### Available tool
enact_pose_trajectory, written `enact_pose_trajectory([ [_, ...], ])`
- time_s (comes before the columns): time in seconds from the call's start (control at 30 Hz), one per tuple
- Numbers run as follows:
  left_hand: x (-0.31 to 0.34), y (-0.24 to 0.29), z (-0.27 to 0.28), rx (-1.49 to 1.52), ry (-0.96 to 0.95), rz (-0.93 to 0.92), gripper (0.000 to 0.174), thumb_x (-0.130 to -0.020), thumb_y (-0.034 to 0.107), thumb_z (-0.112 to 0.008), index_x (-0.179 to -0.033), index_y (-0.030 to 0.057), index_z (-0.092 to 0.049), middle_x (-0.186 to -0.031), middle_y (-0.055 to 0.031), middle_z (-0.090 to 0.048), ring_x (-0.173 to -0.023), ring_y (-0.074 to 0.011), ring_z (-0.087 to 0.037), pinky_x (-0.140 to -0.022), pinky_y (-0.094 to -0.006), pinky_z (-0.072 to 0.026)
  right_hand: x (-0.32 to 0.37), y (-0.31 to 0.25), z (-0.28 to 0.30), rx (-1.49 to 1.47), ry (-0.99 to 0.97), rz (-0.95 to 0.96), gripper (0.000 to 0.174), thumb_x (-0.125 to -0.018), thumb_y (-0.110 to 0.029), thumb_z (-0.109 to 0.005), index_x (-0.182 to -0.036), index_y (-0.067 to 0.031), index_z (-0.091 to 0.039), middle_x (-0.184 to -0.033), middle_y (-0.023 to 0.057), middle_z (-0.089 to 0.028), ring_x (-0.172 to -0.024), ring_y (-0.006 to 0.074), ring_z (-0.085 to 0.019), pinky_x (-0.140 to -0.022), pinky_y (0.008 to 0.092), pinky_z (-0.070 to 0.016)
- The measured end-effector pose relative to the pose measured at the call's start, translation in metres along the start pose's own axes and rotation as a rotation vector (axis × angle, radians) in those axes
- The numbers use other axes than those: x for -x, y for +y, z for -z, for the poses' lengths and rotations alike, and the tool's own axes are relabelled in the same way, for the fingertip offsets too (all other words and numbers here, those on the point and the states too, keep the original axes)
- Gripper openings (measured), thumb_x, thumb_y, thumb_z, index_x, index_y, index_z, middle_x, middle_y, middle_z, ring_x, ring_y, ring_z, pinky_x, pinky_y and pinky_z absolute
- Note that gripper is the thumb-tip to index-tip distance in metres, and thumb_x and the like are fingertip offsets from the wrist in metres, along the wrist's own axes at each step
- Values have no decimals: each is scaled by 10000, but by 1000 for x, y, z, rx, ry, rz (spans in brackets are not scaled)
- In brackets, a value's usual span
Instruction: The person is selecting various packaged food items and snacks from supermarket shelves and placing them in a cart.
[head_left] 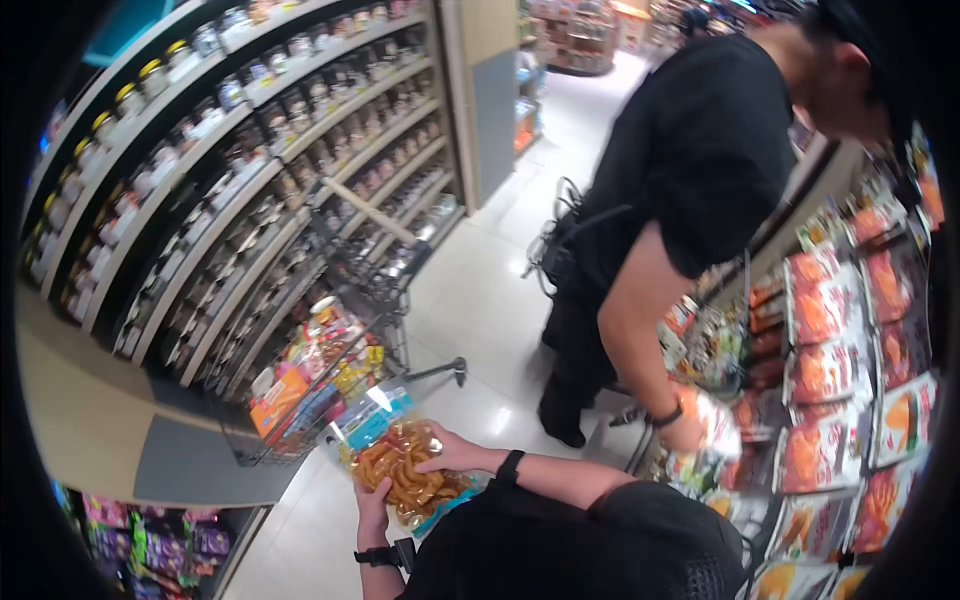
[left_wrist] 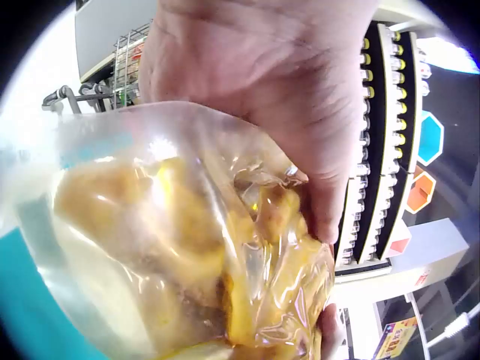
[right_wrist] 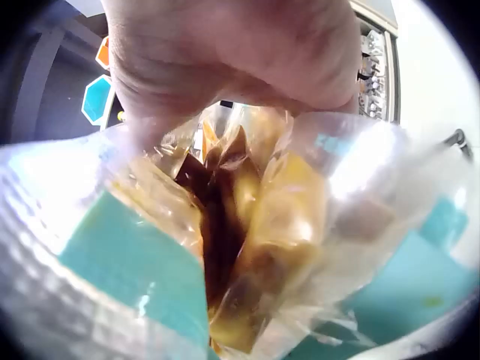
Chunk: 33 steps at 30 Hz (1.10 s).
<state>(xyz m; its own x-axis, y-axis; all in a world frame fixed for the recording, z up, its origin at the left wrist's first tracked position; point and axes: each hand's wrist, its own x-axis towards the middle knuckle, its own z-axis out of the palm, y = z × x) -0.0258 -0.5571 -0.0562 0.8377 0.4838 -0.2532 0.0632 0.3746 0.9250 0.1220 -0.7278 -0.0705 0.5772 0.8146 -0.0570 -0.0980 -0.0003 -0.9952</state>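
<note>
A clear plastic packet of golden-brown, curled food pieces, with teal-blue bands at its ends, is held in front of the body. My left hand grips its near-left edge, thumb over the front. From the other side my right hand holds it, fingers across the upper face. In the left wrist view, the left palm lies along the packet, which is creased by the thumb. The right wrist view has the right hand over the bulging, wrinkled packet; its fingertips are hidden.
A wire shopping cart filled with colourful packages stands ahead on the left. Behind it rise shelves of jars. To the right, another person in black leans over a display of orange-and-white packets, one hand among them.
</note>
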Motion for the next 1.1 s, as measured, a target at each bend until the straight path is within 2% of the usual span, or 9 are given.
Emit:
enact_pose_trajectory([
  [0.13,-3,-25,19,-7,-6,-19,605,-800,93,-652,-1322,30,-352,-1253,-120,-507,-1127,-258,-519,-972,-382,-422,-14,15,6,119,-36,-33,949,-700,-372,-773,-1375,-3,-217,-1333,193,-386,-1262,271,-357,-1052,348,-286],
  [0.3,-14,2,28,32,-40,-63,652,-784,44,-657,-1348,49,-329,-1291,-116,-474,-1154,-257,-494,-980,-376,-409,-24,-5,-13,34,-54,-95,985,-697,-413,-764,-1383,8,-198,-1358,193,-366,-1275,273,-349,-1058,354,-276],
  [0.5,-45,26,16,19,-113,-3,717,-760,-47,-638,-1371,41,-273,-1287,-123,-466,-1166,-249,-479,-994,-353,-392,-29,-34,2,-314,-67,-254,950,-715,-353,-762,-1413,-47,-194,-1360,120,-382,-1249,215,-372,-1037,339,-309],
  [0.57,-47,31,8,-156,-282,7,665,-775,8,-650,-1352,50,-322,-1288,-117,-472,-1154,-248,-486,-983,-355,-396,-10,-43,10,-274,-59,-180,874,-732,-306,-745,-1410,-95,-234,-1345,99,-412,-1224,198,-405,-1012,349,-343],
  [0.67,-34,38,-17,-211,-309,71,661,-777,16,-655,-1349,48,-325,-1285,-112,-471,-1163,-243,-477,-987,-356,-394,18,-46,6,-441,-45,-170,816,-720,-228,-739,-1381,-67,-288,-1306,104,-453,-1188,201,-444,-1005,336,-352],
  [0.73,-34,21,-12,-222,-324,119,664,-780,27,-660,-1351,47,-322,-1288,-107,-469,-1168,-240,-473,-993,-359,-388,27,-9,-3,-211,222,-205,801,-695,-213,-761,-1342,-30,-326,-1255,111,-489,-1151,195,-469,-988,326,-367],
  [0.8,-28,-2,3,-107,-319,154,676,-787,51,-667,-1361,49,-310,-1308,-100,-454,-1178,-233,-466,-1006,-364,-374,36,3,-6,-154,285,-163,819,-663,-236,-794,-1313,-4,-353,-1233,119,-498,-1124,190,-479,-972,316,-377],
  [0.97,-23,10,-6,-117,-279,144,675,-790,55,-664,-1362,43,-306,-1318,-100,-448,-1178,-234,-469,-1011,-366,-367,42,-22,2,-65,327,-86,886,-612,-286,-832,-1295,10,-350,-1224,146,-492,-1154,223,-458,-989,322,-361],
  [1.1,-8,22,-5,-203,-280,131,674,-775,3,-652,-1347,22,-297,-1285,-109,-469,-1147,-237,-494,-989,-349,-392,39,1,-11,-130,312,-96,882,-591,-267,-842,-1279,3,-360,-1202,153,-506,-1144,247,-470,-982,336,-368],
])
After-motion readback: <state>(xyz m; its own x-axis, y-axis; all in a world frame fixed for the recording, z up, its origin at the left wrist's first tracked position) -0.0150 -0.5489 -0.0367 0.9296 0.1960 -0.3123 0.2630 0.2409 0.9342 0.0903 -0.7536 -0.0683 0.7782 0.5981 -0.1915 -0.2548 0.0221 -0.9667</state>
